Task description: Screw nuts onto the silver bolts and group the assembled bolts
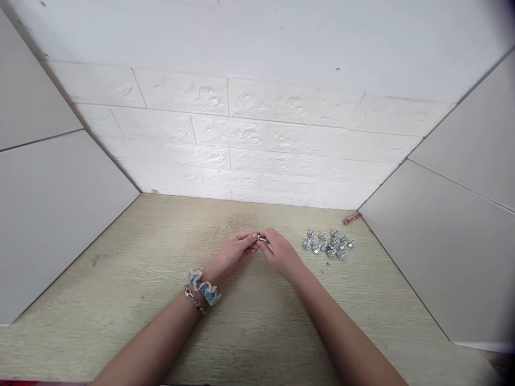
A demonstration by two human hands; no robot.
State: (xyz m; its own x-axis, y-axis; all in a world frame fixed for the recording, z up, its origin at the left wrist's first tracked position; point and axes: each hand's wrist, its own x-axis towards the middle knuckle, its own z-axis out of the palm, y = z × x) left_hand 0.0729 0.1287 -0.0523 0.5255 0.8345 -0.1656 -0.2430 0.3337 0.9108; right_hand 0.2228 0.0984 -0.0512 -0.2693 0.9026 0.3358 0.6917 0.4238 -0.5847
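My left hand (pixel 235 251) and my right hand (pixel 281 252) meet over the middle of a pale wooden tabletop (pixel 132 279). Between their fingertips they pinch one small silver metal piece (pixel 262 239), a screw or wing nut; I cannot tell which. Both hands grip it, fingers closed around it. My left wrist carries a blue-and-white scrunchie (pixel 203 287) and a chain bracelet (pixel 194 300). A pile of several similar silver metal fasteners (pixel 330 244) lies on the table just right of my right hand.
A small red cylindrical object (pixel 351 218) lies at the back right corner. A white brick-pattern wall (pixel 241 145) closes the back, and grey panels (pixel 52 209) (pixel 442 241) wall in the left and right sides.
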